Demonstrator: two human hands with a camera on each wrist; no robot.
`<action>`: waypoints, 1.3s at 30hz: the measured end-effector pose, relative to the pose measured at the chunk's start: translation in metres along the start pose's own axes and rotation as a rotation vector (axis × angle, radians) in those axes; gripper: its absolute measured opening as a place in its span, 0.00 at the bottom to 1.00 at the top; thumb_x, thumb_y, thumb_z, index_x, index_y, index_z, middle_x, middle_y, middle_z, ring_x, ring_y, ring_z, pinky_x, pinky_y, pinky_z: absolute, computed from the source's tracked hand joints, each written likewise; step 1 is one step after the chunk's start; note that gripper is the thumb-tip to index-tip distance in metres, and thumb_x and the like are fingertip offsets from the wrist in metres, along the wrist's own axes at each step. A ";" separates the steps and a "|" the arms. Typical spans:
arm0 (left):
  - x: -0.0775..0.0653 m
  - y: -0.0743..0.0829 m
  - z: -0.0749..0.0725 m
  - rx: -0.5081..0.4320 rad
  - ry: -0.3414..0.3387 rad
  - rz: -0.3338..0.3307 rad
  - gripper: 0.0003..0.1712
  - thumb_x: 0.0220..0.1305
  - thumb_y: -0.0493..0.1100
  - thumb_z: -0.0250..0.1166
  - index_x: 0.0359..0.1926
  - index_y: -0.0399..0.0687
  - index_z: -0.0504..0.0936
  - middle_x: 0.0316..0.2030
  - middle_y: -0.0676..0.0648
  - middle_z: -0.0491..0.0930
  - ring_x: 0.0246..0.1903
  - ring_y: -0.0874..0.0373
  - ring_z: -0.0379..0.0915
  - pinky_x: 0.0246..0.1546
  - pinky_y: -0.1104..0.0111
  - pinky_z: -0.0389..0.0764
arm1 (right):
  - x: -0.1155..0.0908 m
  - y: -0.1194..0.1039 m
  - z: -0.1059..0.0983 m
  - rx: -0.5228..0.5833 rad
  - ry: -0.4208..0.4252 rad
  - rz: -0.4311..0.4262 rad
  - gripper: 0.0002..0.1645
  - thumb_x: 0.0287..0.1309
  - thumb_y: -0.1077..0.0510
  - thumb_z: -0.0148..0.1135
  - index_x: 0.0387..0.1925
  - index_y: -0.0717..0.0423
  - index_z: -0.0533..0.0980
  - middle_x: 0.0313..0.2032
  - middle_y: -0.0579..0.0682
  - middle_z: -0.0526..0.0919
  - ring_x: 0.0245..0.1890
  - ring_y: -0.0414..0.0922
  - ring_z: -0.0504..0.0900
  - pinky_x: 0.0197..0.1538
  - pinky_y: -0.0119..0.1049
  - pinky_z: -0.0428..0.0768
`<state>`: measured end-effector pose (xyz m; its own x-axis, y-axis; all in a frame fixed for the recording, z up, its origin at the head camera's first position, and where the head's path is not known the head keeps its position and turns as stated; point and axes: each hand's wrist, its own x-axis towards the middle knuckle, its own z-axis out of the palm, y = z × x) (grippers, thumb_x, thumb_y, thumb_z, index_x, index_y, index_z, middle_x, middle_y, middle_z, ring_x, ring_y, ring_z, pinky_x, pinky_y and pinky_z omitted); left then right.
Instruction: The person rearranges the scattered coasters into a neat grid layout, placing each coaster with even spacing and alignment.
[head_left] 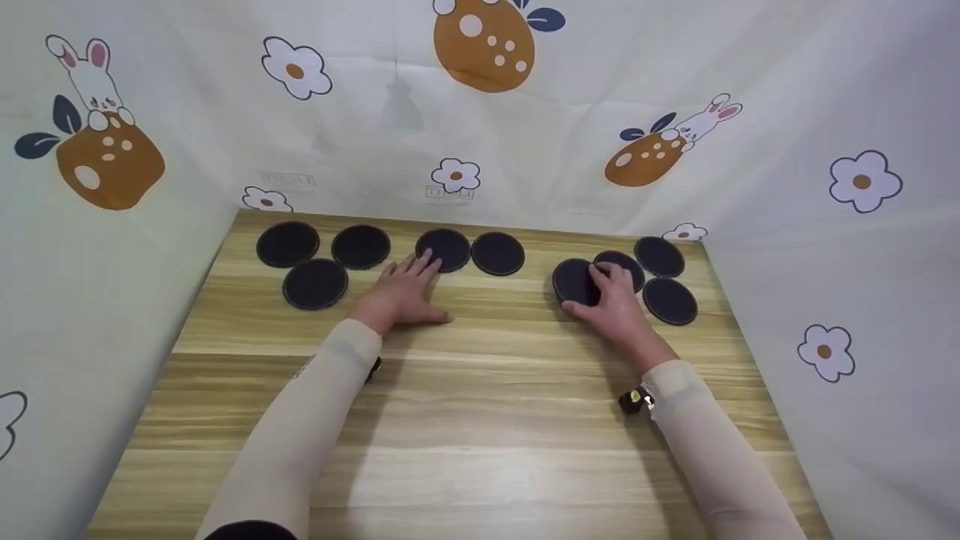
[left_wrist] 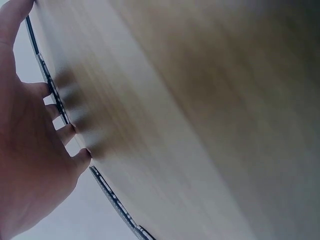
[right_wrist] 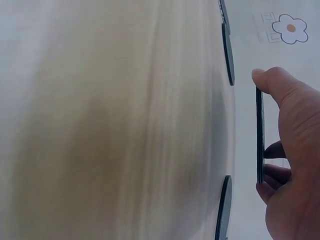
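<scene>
My right hand (head_left: 616,306) grips a round black coaster (head_left: 573,280) by its edges, thumb on the near side and fingers on the far side. In the right wrist view this coaster (right_wrist: 260,137) is seen edge-on, raised above the table. It partly overlaps another black coaster (head_left: 621,268) in the head view. My left hand (head_left: 403,295) lies spread with the thumb out to the side, its fingertips at the near edge of a coaster (head_left: 444,253) in the back middle. A further coaster (head_left: 498,253) sits right beside that one.
Three black coasters (head_left: 315,285) form a cluster at the back left of the wood-grain table (head_left: 480,420). Two more coasters (head_left: 670,301) lie at the back right. Patterned cloth (head_left: 360,135) hangs behind the table and along both sides.
</scene>
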<state>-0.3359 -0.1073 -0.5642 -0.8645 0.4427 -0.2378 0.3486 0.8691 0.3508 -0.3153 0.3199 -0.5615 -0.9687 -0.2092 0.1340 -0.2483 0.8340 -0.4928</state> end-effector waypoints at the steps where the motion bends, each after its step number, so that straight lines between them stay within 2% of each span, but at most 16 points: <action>1: 0.000 0.000 0.000 0.004 0.002 -0.001 0.70 0.65 0.77 0.69 0.91 0.48 0.46 0.90 0.41 0.36 0.88 0.35 0.33 0.85 0.38 0.40 | 0.003 -0.001 0.000 0.005 -0.002 0.004 0.62 0.61 0.37 0.82 0.80 0.73 0.65 0.77 0.69 0.64 0.77 0.66 0.61 0.80 0.60 0.64; 13: 0.000 -0.001 0.002 0.009 0.020 -0.001 0.70 0.65 0.76 0.71 0.91 0.48 0.47 0.90 0.40 0.38 0.87 0.35 0.35 0.84 0.38 0.42 | 0.031 -0.010 0.000 0.036 0.000 0.020 0.62 0.60 0.36 0.81 0.80 0.71 0.66 0.75 0.70 0.66 0.77 0.65 0.61 0.79 0.59 0.65; 24: 0.001 0.000 0.001 0.019 0.018 0.008 0.70 0.65 0.77 0.69 0.91 0.46 0.47 0.90 0.39 0.38 0.87 0.34 0.35 0.84 0.37 0.42 | 0.052 -0.018 0.001 0.059 -0.034 0.043 0.63 0.61 0.35 0.79 0.82 0.70 0.64 0.79 0.74 0.62 0.79 0.67 0.59 0.81 0.60 0.62; 33: 0.005 -0.005 0.004 0.010 -0.006 -0.006 0.72 0.64 0.78 0.70 0.91 0.49 0.45 0.90 0.42 0.35 0.88 0.36 0.32 0.85 0.38 0.40 | 0.063 -0.021 0.007 0.069 -0.016 0.036 0.62 0.62 0.35 0.79 0.81 0.69 0.65 0.78 0.68 0.64 0.78 0.63 0.61 0.80 0.57 0.64; 39: 0.000 0.000 0.000 0.008 -0.006 -0.002 0.70 0.65 0.77 0.69 0.91 0.48 0.45 0.90 0.41 0.36 0.88 0.36 0.32 0.84 0.37 0.40 | 0.068 -0.025 0.007 0.036 -0.011 0.019 0.62 0.63 0.36 0.78 0.81 0.71 0.64 0.77 0.67 0.64 0.78 0.62 0.61 0.80 0.56 0.65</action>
<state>-0.3361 -0.1073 -0.5639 -0.8629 0.4426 -0.2439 0.3502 0.8717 0.3429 -0.3751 0.2812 -0.5462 -0.9733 -0.1988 0.1148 -0.2293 0.8191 -0.5259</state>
